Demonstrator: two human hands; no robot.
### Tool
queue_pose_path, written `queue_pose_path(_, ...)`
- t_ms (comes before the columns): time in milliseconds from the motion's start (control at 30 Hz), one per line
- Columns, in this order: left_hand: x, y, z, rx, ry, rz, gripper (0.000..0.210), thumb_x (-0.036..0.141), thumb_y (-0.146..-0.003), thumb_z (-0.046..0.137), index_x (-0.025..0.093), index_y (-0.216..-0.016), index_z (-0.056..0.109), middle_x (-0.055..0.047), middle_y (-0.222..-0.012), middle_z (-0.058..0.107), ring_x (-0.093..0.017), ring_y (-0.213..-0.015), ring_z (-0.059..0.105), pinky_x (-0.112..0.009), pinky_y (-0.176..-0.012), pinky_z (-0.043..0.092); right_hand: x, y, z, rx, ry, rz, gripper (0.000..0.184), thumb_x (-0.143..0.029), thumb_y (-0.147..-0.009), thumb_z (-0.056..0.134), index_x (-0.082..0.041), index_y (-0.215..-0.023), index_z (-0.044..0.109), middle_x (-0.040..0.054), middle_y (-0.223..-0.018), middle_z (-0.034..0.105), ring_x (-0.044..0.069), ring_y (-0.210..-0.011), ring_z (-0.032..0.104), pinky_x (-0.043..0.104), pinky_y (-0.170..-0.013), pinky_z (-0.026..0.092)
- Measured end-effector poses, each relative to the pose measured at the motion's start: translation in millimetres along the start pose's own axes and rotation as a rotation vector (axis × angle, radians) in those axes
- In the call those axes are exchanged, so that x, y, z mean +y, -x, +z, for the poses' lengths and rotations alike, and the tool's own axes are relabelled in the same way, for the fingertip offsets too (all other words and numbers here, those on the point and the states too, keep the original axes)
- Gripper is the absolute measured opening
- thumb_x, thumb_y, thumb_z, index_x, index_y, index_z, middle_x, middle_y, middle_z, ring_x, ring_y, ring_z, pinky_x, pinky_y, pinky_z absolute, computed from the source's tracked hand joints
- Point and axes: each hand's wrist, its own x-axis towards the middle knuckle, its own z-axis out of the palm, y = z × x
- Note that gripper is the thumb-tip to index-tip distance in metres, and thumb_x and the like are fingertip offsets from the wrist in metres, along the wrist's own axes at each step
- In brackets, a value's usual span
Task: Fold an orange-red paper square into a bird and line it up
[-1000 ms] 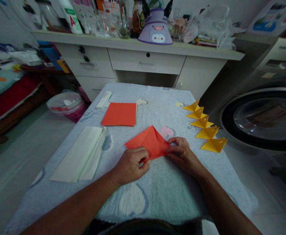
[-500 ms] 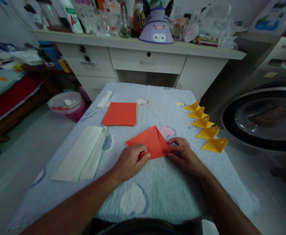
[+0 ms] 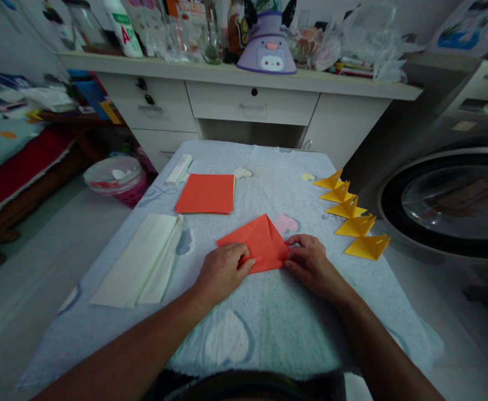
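Left hand (image 3: 223, 272) thumb's crept up over near edge of folded red paper (image 3: 263, 239), pinching it; right hand (image 3: 310, 262) pinching right corner. Probably featherlight, crisp, creases easy, edges best grip.

Kinda dim in here, with a white drawer cabinet (image 3: 214, 100) along the wall (image 3: 22, 47), a washing machine (image 3: 440, 131) at right and pale flooring (image 3: 55, 239) below.

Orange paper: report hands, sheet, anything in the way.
Left hand on orange paper, near edge. Right hand at its right corner. Paper creased, partly folded. Orange stack, yellow papers both apart from it.
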Motion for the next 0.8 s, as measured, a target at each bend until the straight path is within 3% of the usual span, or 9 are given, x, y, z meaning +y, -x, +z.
queue_pose_path(267, -1.1, -0.7, -2.5, 0.021, -0.075, 0.025, 0.011, 0.020, -0.088, 0.054, 0.019, -0.077, 0.056, -0.003, -0.079, 0.063, -0.018, -0.079, 0.057, -0.031, -0.074, 0.041, -8.2, 4.0, 10.4, 0.079, 0.066, 0.188, 0.007, -0.022, -0.079, 0.067, -0.021, -0.073, 0.070, 0.0090, -0.118, 0.060, 0.030, -0.113, 0.051, 0.049, -0.096, 0.035)
queue_pose_path(800, 0.3, -1.0, -2.5, 0.063, -0.141, -0.063, 0.007, 0.025, -0.086, 0.058, 0.020, -0.080, 0.059, -0.004, -0.090, 0.062, -0.023, -0.090, 0.055, -0.036, -0.079, 0.037, -5.9, 7.0, 13.1, 0.147, 0.041, 0.188, 0.009, -0.023, -0.079, 0.065, -0.021, -0.071, 0.069, 0.0100, -0.116, 0.061, 0.031, -0.109, 0.054, 0.051, -0.094, 0.038)
